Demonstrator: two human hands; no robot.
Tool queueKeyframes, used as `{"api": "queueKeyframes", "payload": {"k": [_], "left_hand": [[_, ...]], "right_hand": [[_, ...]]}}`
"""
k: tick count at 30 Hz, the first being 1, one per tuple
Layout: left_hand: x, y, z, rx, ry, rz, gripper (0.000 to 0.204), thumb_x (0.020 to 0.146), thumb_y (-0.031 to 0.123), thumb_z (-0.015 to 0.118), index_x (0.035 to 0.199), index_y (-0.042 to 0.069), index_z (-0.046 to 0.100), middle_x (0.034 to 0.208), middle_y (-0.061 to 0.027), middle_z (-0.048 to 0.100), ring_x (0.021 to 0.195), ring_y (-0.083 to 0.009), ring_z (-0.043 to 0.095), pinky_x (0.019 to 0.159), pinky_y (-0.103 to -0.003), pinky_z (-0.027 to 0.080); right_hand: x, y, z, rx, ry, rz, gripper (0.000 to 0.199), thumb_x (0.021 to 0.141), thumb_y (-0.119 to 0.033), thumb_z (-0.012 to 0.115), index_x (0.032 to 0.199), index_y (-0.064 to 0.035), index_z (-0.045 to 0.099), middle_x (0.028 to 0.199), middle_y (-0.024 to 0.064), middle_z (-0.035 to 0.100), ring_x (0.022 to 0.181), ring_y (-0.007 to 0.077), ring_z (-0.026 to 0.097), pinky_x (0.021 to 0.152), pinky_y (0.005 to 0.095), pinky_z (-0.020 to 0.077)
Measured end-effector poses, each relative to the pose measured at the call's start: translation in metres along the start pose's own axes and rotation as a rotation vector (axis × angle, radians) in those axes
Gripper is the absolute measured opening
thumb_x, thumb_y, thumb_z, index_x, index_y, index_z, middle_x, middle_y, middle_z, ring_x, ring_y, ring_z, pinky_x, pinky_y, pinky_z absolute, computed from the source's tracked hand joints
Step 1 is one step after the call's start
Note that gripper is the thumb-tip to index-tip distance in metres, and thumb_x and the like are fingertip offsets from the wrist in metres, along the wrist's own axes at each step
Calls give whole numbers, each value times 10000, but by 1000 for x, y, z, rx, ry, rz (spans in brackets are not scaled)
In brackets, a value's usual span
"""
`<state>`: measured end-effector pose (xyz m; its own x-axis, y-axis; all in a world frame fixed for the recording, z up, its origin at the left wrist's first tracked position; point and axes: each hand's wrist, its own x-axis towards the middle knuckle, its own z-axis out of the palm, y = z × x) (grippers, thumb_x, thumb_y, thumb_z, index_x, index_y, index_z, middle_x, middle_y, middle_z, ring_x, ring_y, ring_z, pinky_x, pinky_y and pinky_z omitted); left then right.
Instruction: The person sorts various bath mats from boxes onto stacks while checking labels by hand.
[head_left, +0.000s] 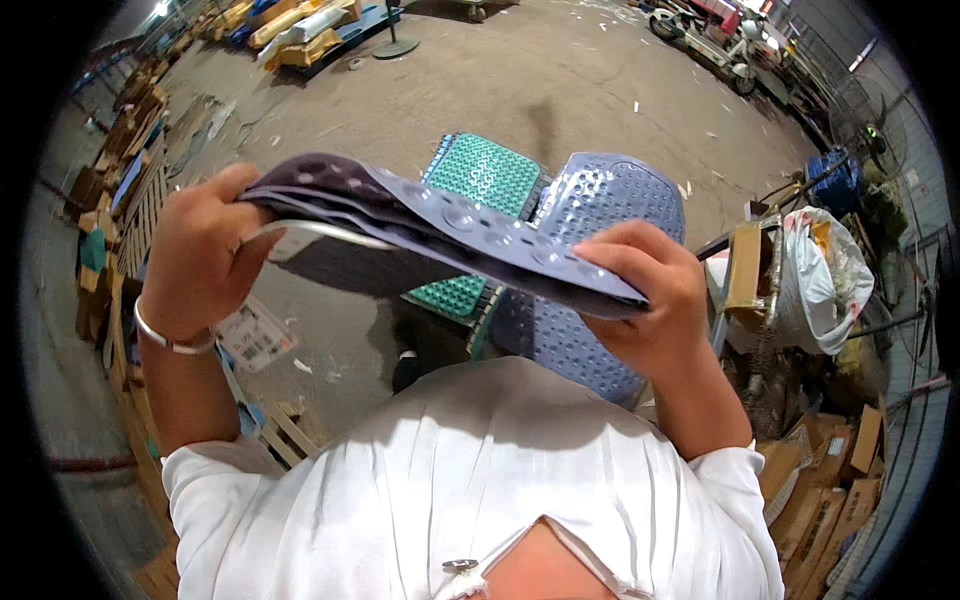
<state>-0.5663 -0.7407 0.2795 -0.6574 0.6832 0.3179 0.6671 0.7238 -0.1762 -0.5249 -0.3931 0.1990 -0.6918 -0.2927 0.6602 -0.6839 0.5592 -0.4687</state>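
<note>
A grey-purple rubber bath mat [470, 222], dimpled with round suction cups, is stretched folded in layers between my two hands at chest height. My left hand [195, 255] is closed on its left end, and my right hand [650, 285] pinches the right end between thumb and fingers. A pale curved strip [315, 230] runs under the mat from my left hand. Below that hand hangs a white printed tag [257, 335]. Beyond the mat, partly hidden by it, are a stack of green textured mats [487, 168] and a stack of glossy blue-grey mats [615, 195].
On the right stand a cardboard box [747, 265] and a white plastic bag [825, 280] in a metal frame. Flattened cartons [820, 500] lie lower right. Wooden pallets [140, 220] line the left. Wrapped bundles [305, 35] and a scooter [705, 45] are farther off on the concrete floor [560, 80].
</note>
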Motion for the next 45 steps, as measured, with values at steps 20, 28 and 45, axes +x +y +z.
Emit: {"api": "queueKeyframes", "payload": {"k": [20, 28, 45], "left_hand": [[186, -320, 232, -179, -77, 197, 189, 843, 163, 590, 699, 41, 598, 768, -104, 581, 683, -241, 600, 613, -340, 488], [143, -302, 258, -121, 71, 379, 87, 734, 143, 601, 653, 113, 595, 809, -55, 528, 536, -203, 580, 510, -320, 485], [-37, -138, 604, -632, -640, 235, 109, 711, 157, 578, 713, 82, 657, 798, -93, 533, 635, -264, 618, 546, -400, 481]], "right_hand": [[234, 150, 180, -503, -113, 575, 249, 744, -85, 665, 979, -19, 618, 810, 180, 632, 743, 303, 624, 659, 358, 460], [183, 141, 193, -401, -61, 735, 171, 743, -12, 659, 910, -33, 626, 835, 108, 647, 802, 240, 623, 721, 293, 459], [-169, 271, 499, 943, 1296, 1959, 546, 891, -423, 529, 1273, -53, 407, 1156, 116, 539, 1022, 270, 519, 897, 457, 446]]}}
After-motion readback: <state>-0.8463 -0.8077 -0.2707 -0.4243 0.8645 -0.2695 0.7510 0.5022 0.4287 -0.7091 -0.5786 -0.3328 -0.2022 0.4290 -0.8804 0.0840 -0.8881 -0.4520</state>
